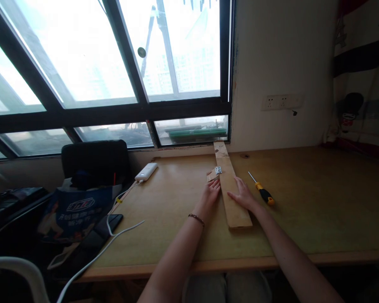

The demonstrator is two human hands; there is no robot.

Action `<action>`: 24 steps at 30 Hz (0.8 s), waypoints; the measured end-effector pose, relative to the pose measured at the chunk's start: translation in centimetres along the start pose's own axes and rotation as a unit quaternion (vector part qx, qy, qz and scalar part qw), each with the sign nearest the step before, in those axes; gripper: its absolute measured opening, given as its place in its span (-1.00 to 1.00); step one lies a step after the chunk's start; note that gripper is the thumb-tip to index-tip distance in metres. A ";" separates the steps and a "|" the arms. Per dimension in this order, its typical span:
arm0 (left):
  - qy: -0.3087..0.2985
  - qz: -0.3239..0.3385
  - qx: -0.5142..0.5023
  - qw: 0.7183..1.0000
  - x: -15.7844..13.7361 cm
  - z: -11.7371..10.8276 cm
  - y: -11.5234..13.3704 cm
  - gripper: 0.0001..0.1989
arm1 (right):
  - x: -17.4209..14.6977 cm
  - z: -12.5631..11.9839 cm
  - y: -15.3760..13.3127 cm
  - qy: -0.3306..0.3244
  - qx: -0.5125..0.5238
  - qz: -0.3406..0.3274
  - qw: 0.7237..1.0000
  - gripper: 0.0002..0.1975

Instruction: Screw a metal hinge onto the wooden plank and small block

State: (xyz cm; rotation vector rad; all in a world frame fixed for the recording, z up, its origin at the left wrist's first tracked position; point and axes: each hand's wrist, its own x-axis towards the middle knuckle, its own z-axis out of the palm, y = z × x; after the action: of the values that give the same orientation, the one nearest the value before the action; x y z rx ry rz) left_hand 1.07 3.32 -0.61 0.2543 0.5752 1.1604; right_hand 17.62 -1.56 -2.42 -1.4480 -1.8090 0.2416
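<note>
A long, pale wooden board (231, 185) lies on the table, its far end at the window sill. A metal hinge (218, 170) sits at its left edge, joining it to a small wooden block (211, 174). My left hand (211, 191) is at the near side of this block, fingers closed against it and partly hidden. My right hand (244, 195) grips the board's right edge, the thumb lying across the top face and the fingers along the side. To the right of that hand lies a screwdriver (264, 192) with a yellow and black handle.
A white power bank (146, 171) with a white cable (123, 232) lies on the table's left side. A dark chair (94, 162) and a blue printed bag (78, 214) stand left of the table. Wall sockets (276, 101) are at the back right.
</note>
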 end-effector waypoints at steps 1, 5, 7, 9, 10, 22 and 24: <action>0.005 0.004 -0.018 1.000 0.6 0.1 -0.1 -0.76 | 0.0 0.0 0.0 0.001 -0.002 -0.001 1.000 -0.28; 0.009 0.030 -0.063 0.998 2.1 -0.4 -0.4 -0.77 | -0.2 0.0 0.1 0.006 -0.004 -0.010 1.000 -0.29; 0.009 0.042 -0.071 0.997 2.4 -0.8 -0.4 -0.76 | -0.1 -0.1 -0.1 0.010 -0.003 -0.024 1.000 -0.30; 0.007 0.062 -0.076 0.995 2.6 -1.2 -0.3 -0.72 | 0.5 -0.3 -0.5 0.013 0.003 -0.046 0.999 -0.32; 0.005 0.074 -0.077 0.994 2.7 -1.3 -0.2 -0.70 | 1.1 -0.3 -0.7 0.012 0.007 -0.061 0.998 -0.34; -0.030 0.139 -0.058 0.988 3.7 -1.9 -0.2 -0.58 | 6.8 2.5 -2.1 -0.037 -0.133 -0.118 0.983 -0.35; -0.040 0.140 -0.054 0.988 3.8 -1.9 -0.3 -0.58 | 6.7 2.5 -2.2 -0.039 -0.151 -0.112 0.981 -0.36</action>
State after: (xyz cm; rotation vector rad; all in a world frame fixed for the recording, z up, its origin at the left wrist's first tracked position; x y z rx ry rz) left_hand 1.26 6.47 -3.43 0.2932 0.4116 1.4429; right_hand 14.06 4.44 0.24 -1.4357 -2.1245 -0.0960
